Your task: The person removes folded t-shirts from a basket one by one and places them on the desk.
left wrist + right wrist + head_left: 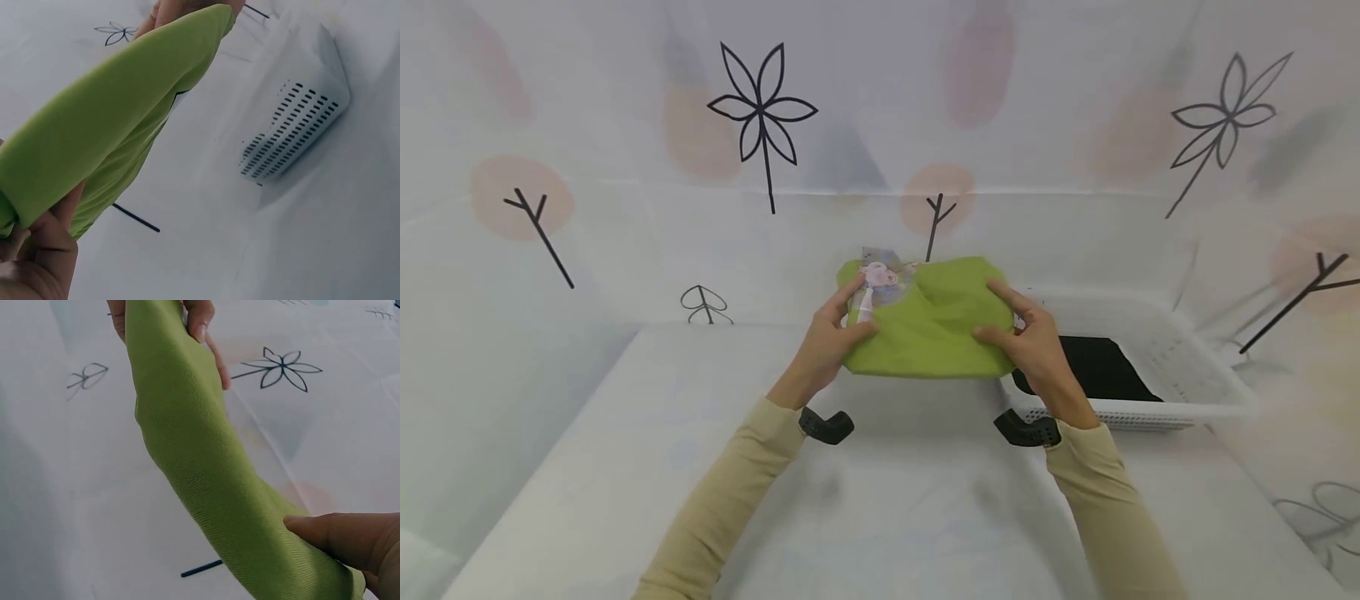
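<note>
Sleeves (726, 500): tan, nearest the camera, reaching forward from the lower edge of the head view with our forearms inside.
Wrist devices (826, 427): dark, one worn by us at each cuff.
Left hand (829, 340): we grasp one end of the green fabric with it, thumb on the side facing us.
Right hand (1034, 346): we pinch the opposite end, thumb likewise on the near side.
Green cloth (936, 329): stretched between our two hands, lifted above the worktop, lightly creased, its lower edge smooth and rounded.
Printed patch (887, 279): pale pink and greyish, at the fabric's upper left beside our left fingers; we cannot tell what it depicts.
White basket (1210, 408): beyond our right hand, low, with perforated sides.
Black item (1101, 367): lying flat inside that basket.
Worktop (887, 517): covered in white, beneath our arms.
Backdrop (625, 108): pale, with line-drawn flowers and twigs.
</note>
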Demonstrator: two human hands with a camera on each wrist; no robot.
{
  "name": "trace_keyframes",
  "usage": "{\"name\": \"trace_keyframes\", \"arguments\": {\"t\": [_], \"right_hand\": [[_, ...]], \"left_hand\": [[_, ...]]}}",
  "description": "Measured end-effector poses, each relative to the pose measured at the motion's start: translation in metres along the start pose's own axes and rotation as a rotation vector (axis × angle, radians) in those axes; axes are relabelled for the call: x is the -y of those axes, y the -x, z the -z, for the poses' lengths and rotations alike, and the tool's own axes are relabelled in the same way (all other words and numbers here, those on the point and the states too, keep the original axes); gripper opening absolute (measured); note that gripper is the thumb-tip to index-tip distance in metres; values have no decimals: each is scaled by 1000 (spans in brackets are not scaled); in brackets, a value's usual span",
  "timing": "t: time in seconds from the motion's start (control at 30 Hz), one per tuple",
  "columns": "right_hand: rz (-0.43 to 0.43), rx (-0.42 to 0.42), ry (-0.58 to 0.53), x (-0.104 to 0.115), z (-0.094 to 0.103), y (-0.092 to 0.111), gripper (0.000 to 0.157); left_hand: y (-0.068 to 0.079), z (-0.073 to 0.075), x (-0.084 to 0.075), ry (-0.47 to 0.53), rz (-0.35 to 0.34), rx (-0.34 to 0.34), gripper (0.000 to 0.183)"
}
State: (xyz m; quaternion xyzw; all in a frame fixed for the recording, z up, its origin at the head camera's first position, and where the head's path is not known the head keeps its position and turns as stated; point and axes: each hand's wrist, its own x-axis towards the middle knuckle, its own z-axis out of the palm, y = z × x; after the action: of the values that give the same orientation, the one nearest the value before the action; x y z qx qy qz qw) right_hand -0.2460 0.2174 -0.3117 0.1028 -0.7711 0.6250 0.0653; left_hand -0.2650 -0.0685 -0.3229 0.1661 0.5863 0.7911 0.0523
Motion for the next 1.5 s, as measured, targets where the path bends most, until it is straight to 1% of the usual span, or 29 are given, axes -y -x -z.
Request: {"name": "trace_keyframes", "arguments": {"t": [0.13, 0.3, 0.43, 0.53, 0.7, 0.87, 1.03, 1.13, 1.27, 1.4, 1.5], "right_hand": [[11, 18, 6, -5, -13, -2, 76], [27, 35, 4, -12, -27, -4, 75], [3, 40, 3, -20, -38, -6, 74], [-24, 47, -8, -27, -45, -8, 73], [-83, 61, -42, -41, -54, -13, 74], [-126, 81, -69, -54, -62, -18, 76], [-155, 79, -78, -65, -66, -23, 77], [-175, 70, -73, -69, -68, -25, 78], [-179, 80, -37, -75, -70, -29, 78], [-171, 121, 14, -86, -69, -33, 80], [-172, 158, 30, -94, -68, -36, 82]], "left_hand": [[7, 13, 3, -27, -10, -20, 80], [15, 28, 7, -43, -22, -26, 80], [19, 38, 11, -64, -39, -20, 80], [21, 46, 16, -82, -37, -24, 80], [20, 55, 28, -102, -17, -51, 80], [20, 64, 40, -80, 6, -93, 82], [19, 70, 50, -59, 38, -136, 83], [17, 72, 55, -55, 75, -166, 83], [16, 75, 59, -82, 116, -191, 83], [13, 78, 62, -117, 138, -190, 83], [11, 81, 66, -138, 164, -180, 84]]}}
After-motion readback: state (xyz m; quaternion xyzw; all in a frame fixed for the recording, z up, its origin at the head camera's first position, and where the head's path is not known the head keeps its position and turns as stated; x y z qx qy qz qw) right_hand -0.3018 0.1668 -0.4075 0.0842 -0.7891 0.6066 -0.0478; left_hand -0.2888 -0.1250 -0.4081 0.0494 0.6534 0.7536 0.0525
